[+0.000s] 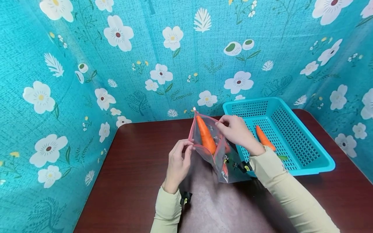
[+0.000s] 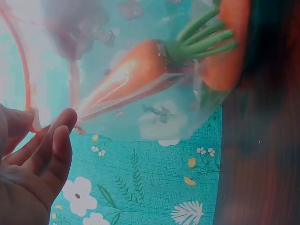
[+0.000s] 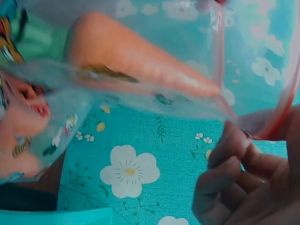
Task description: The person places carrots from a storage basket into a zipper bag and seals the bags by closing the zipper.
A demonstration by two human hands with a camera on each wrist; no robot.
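Between the two hands stands a clear zip bag with pink-red edging and small printed figures, its mouth spread wide. My left hand pinches the near left edge of the mouth between thumb and fingers. On the opposite edge, the right hand has a similar pinch. A carrot lies inside, its narrow tip up near the mouth; its short green stems point to the bag's bottom in the left wrist view. Lower in the bag, more orange shapes show through the printed plastic.
At the right, a turquoise plastic basket with slotted walls stands on the dark red-brown table. Inside the basket lies another carrot with a green top. A blue flowered cloth hangs behind the table and along its sides.
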